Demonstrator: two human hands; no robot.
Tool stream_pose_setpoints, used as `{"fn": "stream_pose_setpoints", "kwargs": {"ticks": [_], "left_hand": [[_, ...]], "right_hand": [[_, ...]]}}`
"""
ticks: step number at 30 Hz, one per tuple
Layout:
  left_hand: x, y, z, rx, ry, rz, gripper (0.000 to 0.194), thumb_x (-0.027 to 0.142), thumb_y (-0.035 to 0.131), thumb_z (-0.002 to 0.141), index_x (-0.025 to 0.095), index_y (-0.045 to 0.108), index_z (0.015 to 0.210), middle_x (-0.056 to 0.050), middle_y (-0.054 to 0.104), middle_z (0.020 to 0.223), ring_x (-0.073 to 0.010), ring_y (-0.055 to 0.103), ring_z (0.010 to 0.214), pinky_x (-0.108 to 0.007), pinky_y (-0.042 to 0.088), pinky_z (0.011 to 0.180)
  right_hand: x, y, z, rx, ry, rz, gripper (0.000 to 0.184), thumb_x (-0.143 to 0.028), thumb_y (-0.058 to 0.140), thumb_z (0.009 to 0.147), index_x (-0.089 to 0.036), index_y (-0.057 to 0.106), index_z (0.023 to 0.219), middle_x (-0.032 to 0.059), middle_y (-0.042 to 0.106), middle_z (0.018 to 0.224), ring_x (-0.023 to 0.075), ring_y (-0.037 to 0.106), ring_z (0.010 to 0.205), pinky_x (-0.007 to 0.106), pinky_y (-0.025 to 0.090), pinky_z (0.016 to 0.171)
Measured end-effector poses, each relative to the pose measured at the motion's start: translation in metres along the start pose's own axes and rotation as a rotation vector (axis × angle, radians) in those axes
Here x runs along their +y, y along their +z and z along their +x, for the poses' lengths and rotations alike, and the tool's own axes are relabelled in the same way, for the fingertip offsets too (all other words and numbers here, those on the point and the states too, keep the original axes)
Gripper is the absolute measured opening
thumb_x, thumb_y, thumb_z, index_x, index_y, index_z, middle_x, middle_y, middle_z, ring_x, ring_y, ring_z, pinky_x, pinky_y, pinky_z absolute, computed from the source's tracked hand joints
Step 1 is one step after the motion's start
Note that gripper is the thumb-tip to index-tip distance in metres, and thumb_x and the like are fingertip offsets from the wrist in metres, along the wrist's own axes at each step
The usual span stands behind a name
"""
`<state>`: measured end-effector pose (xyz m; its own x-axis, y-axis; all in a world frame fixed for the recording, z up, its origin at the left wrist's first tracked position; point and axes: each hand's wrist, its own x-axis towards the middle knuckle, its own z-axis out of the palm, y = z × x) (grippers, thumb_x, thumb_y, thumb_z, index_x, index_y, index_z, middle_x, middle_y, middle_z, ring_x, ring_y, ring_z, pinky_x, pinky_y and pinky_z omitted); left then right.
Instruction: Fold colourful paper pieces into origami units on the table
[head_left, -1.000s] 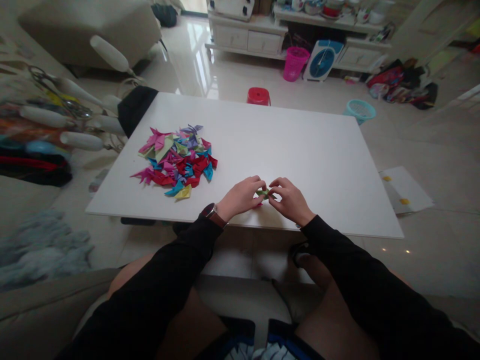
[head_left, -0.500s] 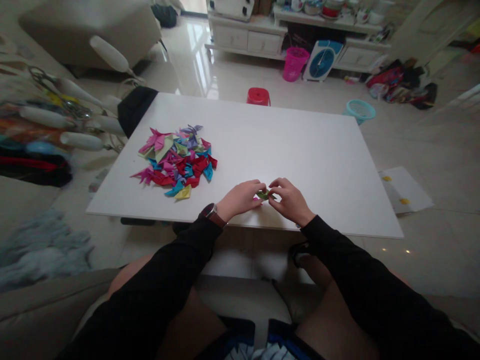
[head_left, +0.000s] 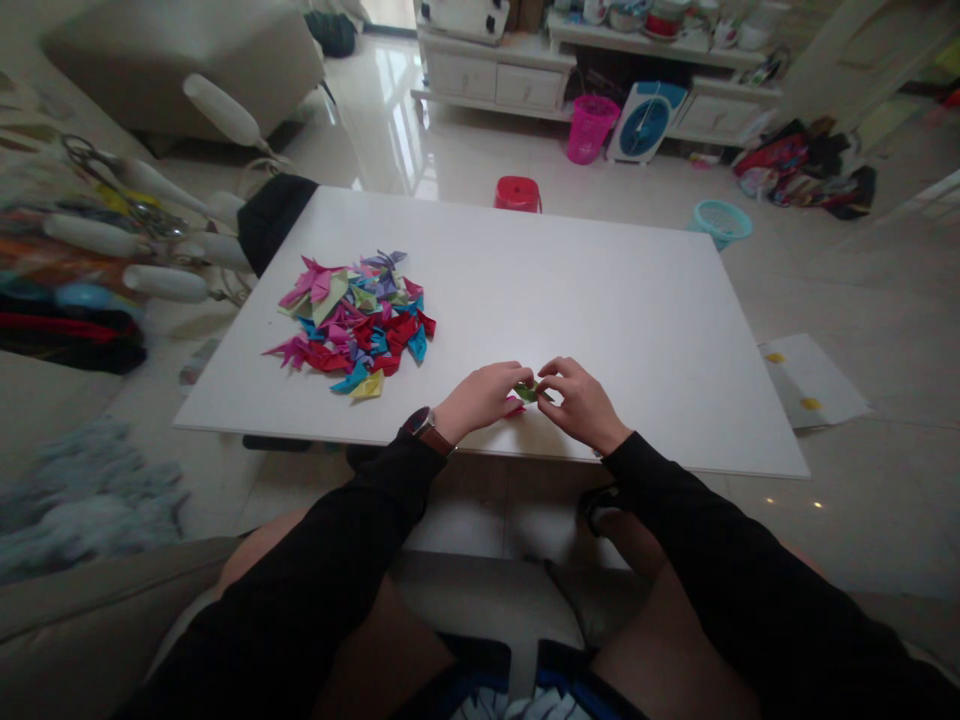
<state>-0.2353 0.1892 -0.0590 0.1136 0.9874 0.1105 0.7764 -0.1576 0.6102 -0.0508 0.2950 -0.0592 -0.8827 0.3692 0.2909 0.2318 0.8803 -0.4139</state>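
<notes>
Near the front edge of the white table, a small green folded paper is pinched between my two hands. My left hand grips its left side, with thumb and fingers closed. At its right side, my right hand pinches it with thumb and fingertips. The fingers cover much of the paper, so its exact shape is hidden. Under my left fingers a bit of pink paper shows, mostly hidden. To the left lies a pile of colourful folded paper figures, with a yellow figure at its near edge.
A black object sits at the table's far left corner, near a lamp with white shades. Beyond the far edge are a red stool, a pink basket and a blue basket. White paper lies right of the table.
Both hands stay in nearly the same place, still holding the green paper. Slightly more of the pink paper shows beneath the left fingers.
</notes>
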Motion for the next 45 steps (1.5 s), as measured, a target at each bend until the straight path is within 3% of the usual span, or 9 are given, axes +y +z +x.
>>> {"fn": "stream_pose_setpoints", "kwargs": {"ticks": [45], "left_hand": [[0.0, 0.0006, -0.0006, -0.02, -0.005, 0.007, 0.016, 0.013, 0.064, 0.087, 0.02, 0.066, 0.102, -0.005, 0.07, 0.104, -0.0215, 0.066, 0.097, -0.032, 0.051, 0.086]], "right_hand": [[0.0, 0.0023, -0.0004, -0.026, 0.002, 0.019, 0.007, -0.016, 0.068, 0.087, -0.022, 0.07, 0.087, 0.0088, 0.066, 0.101, 0.0253, 0.059, 0.097, 0.04, 0.051, 0.082]]}}
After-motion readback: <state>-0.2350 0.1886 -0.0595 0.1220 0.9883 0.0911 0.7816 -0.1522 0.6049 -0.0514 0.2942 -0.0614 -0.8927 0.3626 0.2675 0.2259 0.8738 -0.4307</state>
